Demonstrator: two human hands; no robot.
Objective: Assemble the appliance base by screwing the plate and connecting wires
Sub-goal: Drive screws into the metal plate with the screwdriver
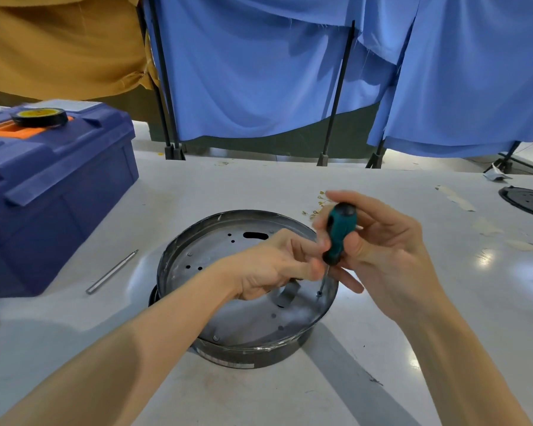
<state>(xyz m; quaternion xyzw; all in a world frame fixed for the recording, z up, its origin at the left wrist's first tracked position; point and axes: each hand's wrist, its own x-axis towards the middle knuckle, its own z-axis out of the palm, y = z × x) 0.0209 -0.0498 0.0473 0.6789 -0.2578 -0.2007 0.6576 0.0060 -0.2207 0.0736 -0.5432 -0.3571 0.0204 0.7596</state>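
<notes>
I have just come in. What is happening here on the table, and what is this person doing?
A person is screwing the metal plate into the round appliance base. The right hand holds a green-handled screwdriver nearly upright, its tip on a screw near the plate's right edge. The left hand seems to pinch the tool low at the handle to steady it. A blue toolbox stands to the left.

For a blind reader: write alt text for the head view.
The right hand holds a teal-handled screwdriver, tip on a screw in the round metal plate, while the left hand pinches its lower end. A blue toolbox stands at left.
</notes>
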